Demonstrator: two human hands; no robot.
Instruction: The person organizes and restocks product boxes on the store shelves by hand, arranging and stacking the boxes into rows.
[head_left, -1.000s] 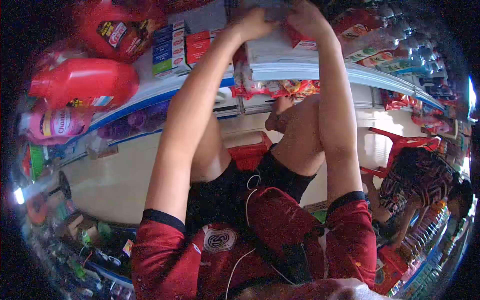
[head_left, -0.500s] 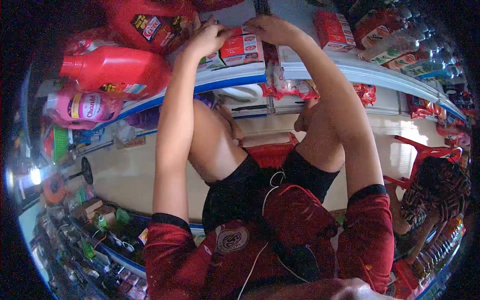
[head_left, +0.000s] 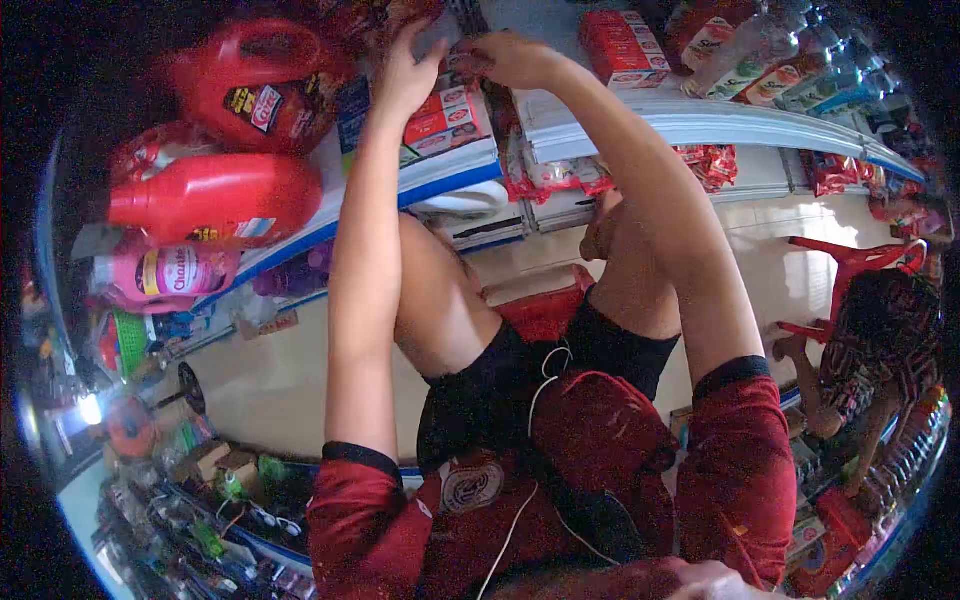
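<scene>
A stack of small red and white boxes (head_left: 445, 118) stands at the front edge of the shelf (head_left: 455, 165). Beyond them, my left hand (head_left: 408, 72) reaches toward the back, its thumb spread from its fingers, some fingertips lost in the dark. Close on its right is my right hand (head_left: 512, 60), palm down, with fingers stretched and slightly bent over the rear of the boxes. Nothing held shows clearly in either hand. Left of the boxes are large red jugs (head_left: 235, 198) and a darker green-and-blue pack (head_left: 353, 118) partly behind my left forearm.
A pink bottle (head_left: 180, 272) lies at the left shelf end. Another red box group (head_left: 625, 48) and several clear bottles (head_left: 745, 62) occupy the right shelf. Red packets (head_left: 708, 165) sit below. A person (head_left: 880, 330) is at the right near a red chair (head_left: 850, 262).
Both hands have moved slightly up and left, farther behind the boxes. The view has shifted, and the boxes and jugs sit lower and further left in it.
</scene>
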